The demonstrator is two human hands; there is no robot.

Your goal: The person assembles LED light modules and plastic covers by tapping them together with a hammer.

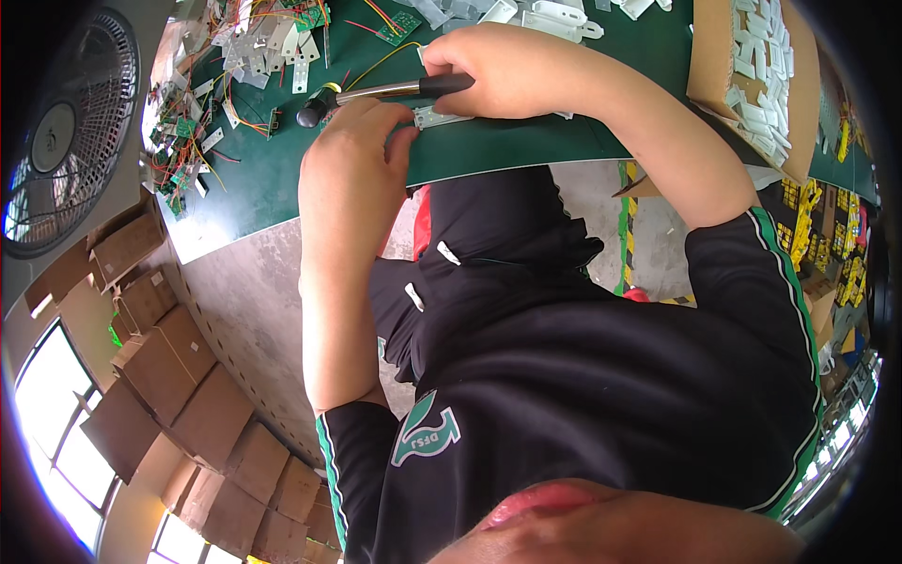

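My right hand (507, 70) is closed around the black grip of a small mallet (390, 91), its fingers curled toward the table. The metal shaft points left, ending in a head with a dark rounded face and a yellowish one. Beside it, my left hand (352, 141) is bent over the table, thumb and fingertips drawn together at a small pale plate with holes (437, 117). The plate's left end meets those fingertips; its right end runs under my right hand. A yellow wire (381, 64) curves from near my right fingertips toward the mallet head.
Green circuit boards with wires (188, 127) and pale perforated plates (301, 73) lie on the green table (507, 146) at left. White plastic housings (554, 19) lie at the far side. An open carton of white parts (761, 70) stands right. A fan (66, 132) stands left.
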